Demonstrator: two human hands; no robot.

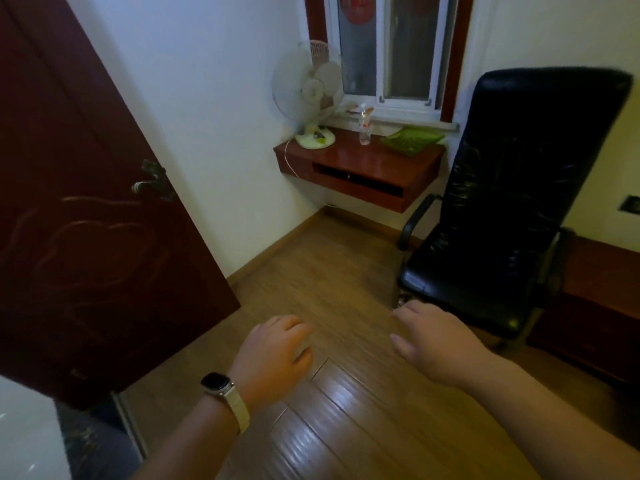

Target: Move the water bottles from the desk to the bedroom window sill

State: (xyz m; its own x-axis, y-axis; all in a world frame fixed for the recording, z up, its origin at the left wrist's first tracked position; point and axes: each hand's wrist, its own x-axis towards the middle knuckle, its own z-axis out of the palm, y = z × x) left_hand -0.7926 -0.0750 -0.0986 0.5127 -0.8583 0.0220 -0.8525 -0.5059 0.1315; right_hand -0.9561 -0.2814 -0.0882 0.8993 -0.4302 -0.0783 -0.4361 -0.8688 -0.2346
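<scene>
Bottle [364, 128]: one, clear plastic, upright on the surface [360, 161], near its back edge and just below the sill [394, 121]; a label shows on it but is too small to read. Surface: reddish-brown, wall-mounted, with an open slot under the top. To the bottle's left, a white fan [311, 95] stands on a pale base, its cord hanging off the surface's left end; to the bottle's right, a green tray [412, 139] lies near the corner. Window [388, 53]: white-framed, above the sill, glass dim. Chair [512, 202]: black, high-backed, on the floor right of the surface (seat turned toward the camera). Door [86, 202]: dark red, open, at far left. Floor [332, 393]: wood planks, glossy. Left hand [277, 351]: low in view, palm down, fingers loosely curled, grip empty; a watch [218, 384] on the wrist. Right hand [433, 341]: beside it, apart, palm down, fingers spread, grip empty. Both hands are well apart from the bottle.
</scene>
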